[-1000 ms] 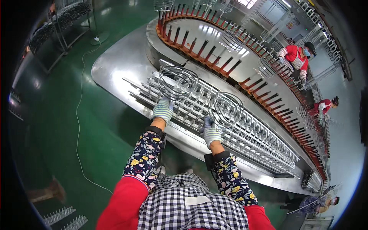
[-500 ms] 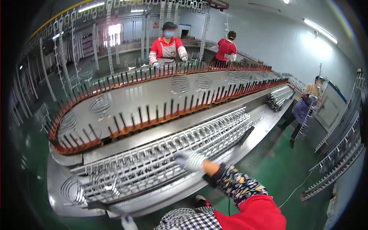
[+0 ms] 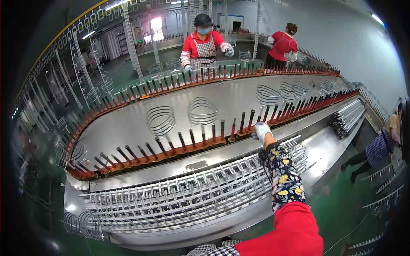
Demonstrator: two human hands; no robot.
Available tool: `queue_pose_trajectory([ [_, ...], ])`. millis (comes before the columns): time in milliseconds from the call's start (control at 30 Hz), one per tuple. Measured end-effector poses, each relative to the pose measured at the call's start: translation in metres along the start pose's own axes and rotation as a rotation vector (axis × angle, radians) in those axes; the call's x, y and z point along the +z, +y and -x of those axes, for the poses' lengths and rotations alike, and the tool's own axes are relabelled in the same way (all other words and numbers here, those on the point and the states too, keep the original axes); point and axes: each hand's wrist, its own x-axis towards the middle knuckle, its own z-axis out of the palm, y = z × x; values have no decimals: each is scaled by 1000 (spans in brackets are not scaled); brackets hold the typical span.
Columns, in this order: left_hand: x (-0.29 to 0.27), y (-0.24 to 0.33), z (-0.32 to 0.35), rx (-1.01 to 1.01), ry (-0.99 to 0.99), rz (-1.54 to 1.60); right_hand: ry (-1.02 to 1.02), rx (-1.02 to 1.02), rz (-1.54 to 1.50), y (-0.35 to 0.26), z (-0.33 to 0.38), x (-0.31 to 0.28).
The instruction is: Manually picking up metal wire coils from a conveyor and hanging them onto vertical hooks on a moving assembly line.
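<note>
My right hand (image 3: 262,131), in a pale glove, stretches out to the near row of dark-tipped, red-based pegs (image 3: 251,118) on the conveyor. Its fingers look curled in at the pegs; what they hold, if anything, is hidden. Below that forearm, a stack of silvery metal hanging racks with short hooks (image 3: 183,192) lies along the steel ledge. Curved wire frames (image 3: 203,112) rest on the steel tabletop inside the peg loop. My left hand is out of view.
Two wire frames (image 3: 90,225) hang at the ledge's near left end. A bundle of metal rods (image 3: 348,118) lies at its far right. Across the conveyor stand a masked co-worker (image 3: 206,49) and another in red (image 3: 282,49). A third person (image 3: 378,147) is at the right.
My right hand has moved up and right, from over the racks to the pegs. My left hand has left the view. The whole view has shifted, and the wire frames sit elsewhere along the conveyor.
</note>
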Motion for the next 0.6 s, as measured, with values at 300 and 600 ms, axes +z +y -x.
queue_pose_trajectory([
  [300, 14, 51, 53, -135, -23, -28, 186, -252, 165, 23, -91, 21],
  [600, 84, 71, 125, -233, -32, 66, -137, -518, 182, -57, 45, 66],
])
